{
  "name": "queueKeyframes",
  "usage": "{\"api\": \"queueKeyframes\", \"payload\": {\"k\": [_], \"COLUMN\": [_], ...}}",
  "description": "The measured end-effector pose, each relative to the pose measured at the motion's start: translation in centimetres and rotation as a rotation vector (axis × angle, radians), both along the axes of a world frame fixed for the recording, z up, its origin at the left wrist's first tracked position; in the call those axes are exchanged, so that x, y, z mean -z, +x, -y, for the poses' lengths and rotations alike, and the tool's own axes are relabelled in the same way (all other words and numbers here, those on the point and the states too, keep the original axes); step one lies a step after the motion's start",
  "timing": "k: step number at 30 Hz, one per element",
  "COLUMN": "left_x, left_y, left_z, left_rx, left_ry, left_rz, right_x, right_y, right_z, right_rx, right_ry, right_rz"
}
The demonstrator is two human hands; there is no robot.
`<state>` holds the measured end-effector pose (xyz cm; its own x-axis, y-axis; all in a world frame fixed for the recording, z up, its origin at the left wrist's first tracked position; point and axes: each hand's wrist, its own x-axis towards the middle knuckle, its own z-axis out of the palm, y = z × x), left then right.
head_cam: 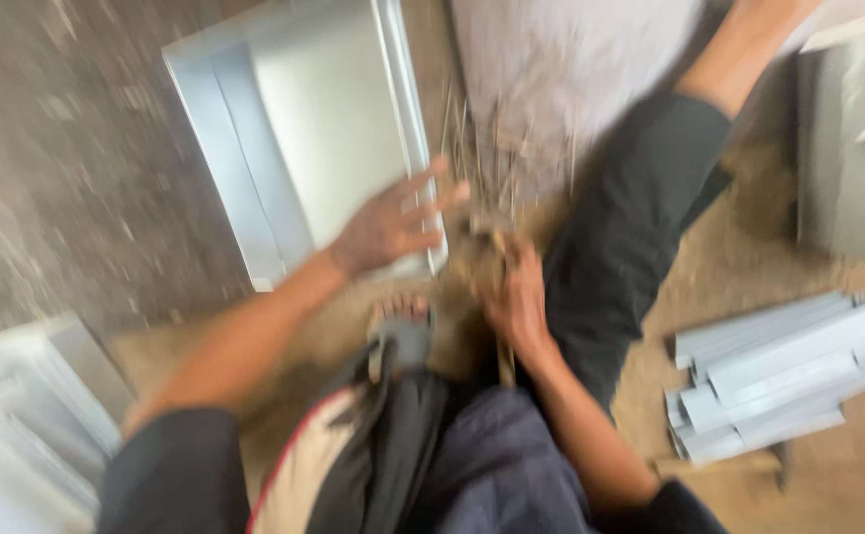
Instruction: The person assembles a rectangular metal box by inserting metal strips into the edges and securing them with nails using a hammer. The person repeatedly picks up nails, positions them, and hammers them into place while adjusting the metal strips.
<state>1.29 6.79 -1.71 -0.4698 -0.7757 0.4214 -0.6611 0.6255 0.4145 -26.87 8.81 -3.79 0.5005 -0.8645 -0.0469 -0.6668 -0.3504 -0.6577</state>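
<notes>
your right hand (519, 302) grips a blurred bundle of thin dry sticks (492, 168) on the sandy floor (739, 267). your left hand (388, 225) hovers open, fingers spread, over a grey metal panel (304, 129). stacked grey metal strips (778, 381) lie near the floor's right edge.

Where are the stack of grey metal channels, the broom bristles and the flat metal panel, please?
Stack of grey metal channels (783, 381): head view, middle of the top piece.
Broom bristles (497, 163): head view, spread tips.
Flat metal panel (328, 129): head view, bare centre.
</notes>
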Motion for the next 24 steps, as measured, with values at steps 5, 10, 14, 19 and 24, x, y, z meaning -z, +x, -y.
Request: {"api": "queueKeyframes", "payload": {"k": [5, 10, 14, 19, 24], "left_x": [-2.4, -1.2, 0.4, 0.6, 0.8], "left_y": [-0.5, 0.1, -0.2, -0.7, -0.4], "left_z": [-1.2, 3.3, 10.1, 12.6, 12.2], "left_rx": [-0.314, -0.738, -0.961, -1.062, -0.955], "left_ry": [0.033, 0.368, 0.313, 0.357, 0.323], "left_rz": [-0.118, -1.018, -0.859, -0.980, -1.108], "right_x": [-1.0, -4.3, -5.2, -2.0, 1.1], "right_y": [-1.0, -1.2, 2.2, 8.1, 10.5], "right_z": [-0.9, 1.1, 6.6, 13.9, 16.5], "right_rx": [0.299, 0.411, 0.364, 0.198, 0.339], "right_ry": [0.754, 0.706, 0.604, -0.027, 0.719], "right_rz": [-0.017, 0.103, 0.495, 0.396, 0.566]}}
